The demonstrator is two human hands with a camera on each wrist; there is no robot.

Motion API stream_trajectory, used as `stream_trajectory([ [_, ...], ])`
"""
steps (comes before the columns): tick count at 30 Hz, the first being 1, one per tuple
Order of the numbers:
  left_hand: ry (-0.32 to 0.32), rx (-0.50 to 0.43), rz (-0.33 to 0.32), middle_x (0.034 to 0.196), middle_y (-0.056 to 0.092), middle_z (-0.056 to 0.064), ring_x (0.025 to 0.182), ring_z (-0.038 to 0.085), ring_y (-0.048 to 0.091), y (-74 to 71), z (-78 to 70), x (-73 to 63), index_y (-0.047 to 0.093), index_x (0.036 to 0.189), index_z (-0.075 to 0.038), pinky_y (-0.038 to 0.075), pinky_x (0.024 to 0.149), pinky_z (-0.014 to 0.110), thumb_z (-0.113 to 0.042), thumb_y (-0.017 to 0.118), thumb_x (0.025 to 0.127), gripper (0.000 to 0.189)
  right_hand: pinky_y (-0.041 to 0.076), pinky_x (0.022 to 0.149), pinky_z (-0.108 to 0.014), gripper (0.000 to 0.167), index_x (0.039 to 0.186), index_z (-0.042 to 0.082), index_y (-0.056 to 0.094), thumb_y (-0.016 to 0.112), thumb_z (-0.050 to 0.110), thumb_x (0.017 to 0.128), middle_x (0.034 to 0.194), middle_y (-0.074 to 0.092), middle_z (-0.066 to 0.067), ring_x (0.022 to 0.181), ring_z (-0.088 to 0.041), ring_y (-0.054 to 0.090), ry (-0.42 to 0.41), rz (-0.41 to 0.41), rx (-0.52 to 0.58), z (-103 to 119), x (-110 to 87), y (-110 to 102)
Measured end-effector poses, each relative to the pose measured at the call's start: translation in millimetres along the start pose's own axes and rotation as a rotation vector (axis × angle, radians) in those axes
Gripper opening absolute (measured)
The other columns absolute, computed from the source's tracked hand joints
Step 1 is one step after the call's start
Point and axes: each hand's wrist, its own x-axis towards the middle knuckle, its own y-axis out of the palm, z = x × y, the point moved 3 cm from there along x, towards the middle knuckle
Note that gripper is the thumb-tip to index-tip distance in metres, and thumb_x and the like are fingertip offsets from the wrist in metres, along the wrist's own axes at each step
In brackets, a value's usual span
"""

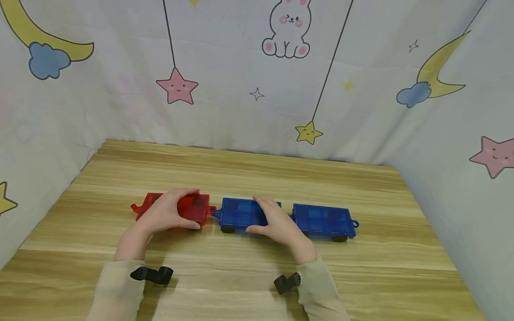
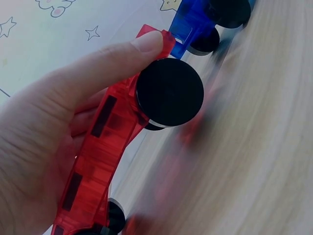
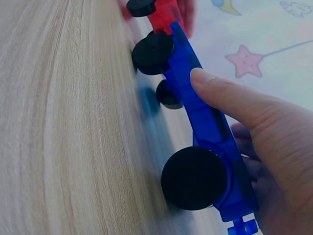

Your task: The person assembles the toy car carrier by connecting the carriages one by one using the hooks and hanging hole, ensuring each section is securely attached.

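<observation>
My left hand point(image 1: 165, 215) grips a see-through red toy train car point(image 1: 199, 206), thumb on its near side and fingers over the far side. A see-through blue toy train car point(image 1: 238, 212) stands in the middle of the row. My right hand point(image 1: 281, 224) holds it the same way, thumb point(image 3: 215, 85) along its near side above the black wheels point(image 3: 194, 178). Between these two cars, the red loop point(image 1: 212, 210) overlaps the blue car's hook. In the left wrist view, the left thumb point(image 2: 122, 56) lies by the red car's front wheel point(image 2: 169, 92).
Another blue toy train car point(image 1: 323, 220) stands at the right end of the row, with a loop point(image 1: 355, 224) at its outer end. A red hook point(image 1: 135, 207) sticks out at the left end. The wooden table point(image 1: 235, 282) meets printed curtains point(image 1: 233, 117) behind and at both sides.
</observation>
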Motion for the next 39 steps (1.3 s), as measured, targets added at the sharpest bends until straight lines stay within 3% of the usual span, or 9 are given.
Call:
stream_trajectory([
  [39, 0.008, 0.068, 0.013, 0.139, 0.053, 0.018, 0.125, 0.038, 0.049, 2.3, 0.9, 3.0, 0.049, 0.142, -0.003, 0.049, 0.096, 0.057, -0.038, 0.09, 0.065, 0.094, 0.03, 0.116, -0.053, 0.088, 0.154, 0.007, 0.03, 0.073, 0.043, 0.086, 0.158, 0.032, -0.014, 0.146, -0.034, 0.028, -0.001, 0.009, -0.005, -0.9, 0.1, -0.1],
])
